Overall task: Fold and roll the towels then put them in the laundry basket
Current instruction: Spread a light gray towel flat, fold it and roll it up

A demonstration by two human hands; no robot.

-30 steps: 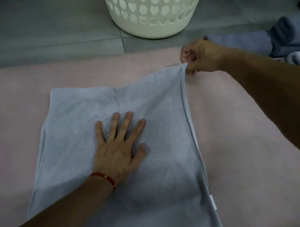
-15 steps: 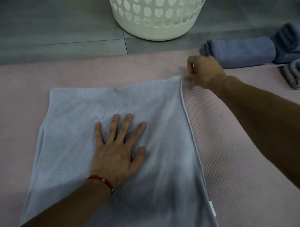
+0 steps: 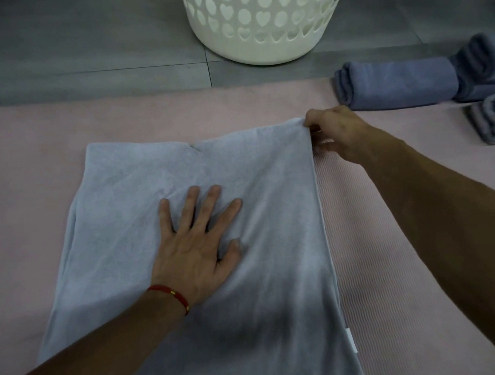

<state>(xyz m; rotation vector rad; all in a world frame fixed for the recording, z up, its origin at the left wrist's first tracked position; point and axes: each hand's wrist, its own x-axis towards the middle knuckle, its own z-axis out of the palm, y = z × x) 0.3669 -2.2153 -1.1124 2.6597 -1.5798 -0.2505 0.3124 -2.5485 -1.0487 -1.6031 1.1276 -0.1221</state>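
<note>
Pale towel (image 3: 217, 171) flat on pink mat (image 3: 411, 265), folded, not yet rolled. Pressed by flat left hand (image 3: 198, 245); far corner pinched by right hand (image 3: 334, 128). Three rolled towels (image 3: 397, 84) apparently waiting beside laundry basket (image 3: 263, 27).

Open pink mat (image 3: 397, 266) right of the towel (image 3: 129, 205), bounded by the right forearm (image 3: 438, 214) crossing above it. Open mat left of the towel as well. Far right corner blocked by rolled towels (image 3: 397, 84), packed close and apparently touching. Bare grey floor (image 3: 81, 47) beyond the mat's far edge, left of the laundry basket (image 3: 263, 32). Basket standing on the floor just past the mat, rim out of view.
</note>
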